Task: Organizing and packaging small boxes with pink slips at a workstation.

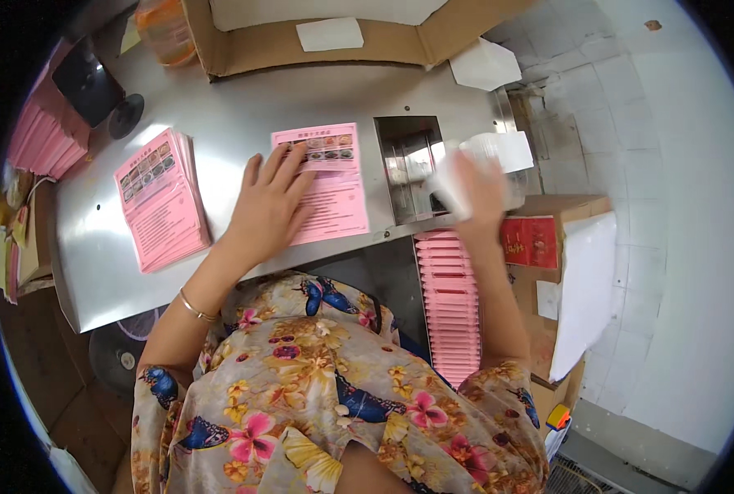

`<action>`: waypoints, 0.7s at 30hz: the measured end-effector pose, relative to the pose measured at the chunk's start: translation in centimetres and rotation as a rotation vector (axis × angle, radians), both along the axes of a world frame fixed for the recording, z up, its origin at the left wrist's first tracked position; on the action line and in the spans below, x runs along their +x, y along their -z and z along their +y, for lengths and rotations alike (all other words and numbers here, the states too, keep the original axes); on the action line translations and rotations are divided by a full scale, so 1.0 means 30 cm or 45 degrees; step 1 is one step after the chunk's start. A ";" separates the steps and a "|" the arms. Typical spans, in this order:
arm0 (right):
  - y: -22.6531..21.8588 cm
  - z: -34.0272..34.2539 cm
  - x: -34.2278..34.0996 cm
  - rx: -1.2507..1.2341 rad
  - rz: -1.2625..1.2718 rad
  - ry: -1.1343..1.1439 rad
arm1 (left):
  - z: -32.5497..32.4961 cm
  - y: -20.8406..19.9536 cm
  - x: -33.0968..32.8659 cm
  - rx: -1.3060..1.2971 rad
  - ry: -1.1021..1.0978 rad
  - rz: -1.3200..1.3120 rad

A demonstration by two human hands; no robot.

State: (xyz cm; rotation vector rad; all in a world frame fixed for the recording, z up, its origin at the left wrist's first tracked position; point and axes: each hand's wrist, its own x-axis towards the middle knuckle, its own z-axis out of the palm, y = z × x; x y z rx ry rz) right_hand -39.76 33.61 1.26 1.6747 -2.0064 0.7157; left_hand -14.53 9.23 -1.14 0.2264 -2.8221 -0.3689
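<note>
My left hand [272, 202] lies with fingers spread on a pink printed sheet [334, 202], which has rows of small food pictures near its top. To the right, my right hand [481, 193] is smeared by motion. Its fingers close on a blurred piece of white paper [451, 189] beside a rectangular opening [404, 165] in the metal table. More white paper [511, 151] lies just beyond that hand. A stack of matching pink sheets [161, 206] rests to the left of my left hand.
A cardboard box [317, 58] stands at the back of the metal table [243, 103]. Bundled pink papers [46, 136] and a dark round-based stand [126, 115] are at far left. Below the table's right side, a long pink stack [449, 305] adjoins cardboard boxes [577, 206] near a tiled wall.
</note>
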 end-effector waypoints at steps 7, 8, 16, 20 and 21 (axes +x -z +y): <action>0.099 -0.192 0.267 0.212 -0.130 -0.246 | 0.026 0.009 -0.125 0.071 0.060 0.197; 0.104 -0.239 0.266 0.210 -0.135 -0.243 | 0.021 0.020 -0.130 0.066 0.031 0.211; 0.045 -0.281 0.201 0.056 -0.419 -0.251 | 0.012 0.038 -0.060 0.066 -0.181 0.187; 0.055 -0.187 0.184 -0.028 -0.458 -0.012 | 0.021 0.026 0.022 0.060 -0.284 0.122; 0.056 -0.174 0.183 -0.027 -0.458 0.047 | 0.020 0.018 0.032 0.044 -0.299 0.071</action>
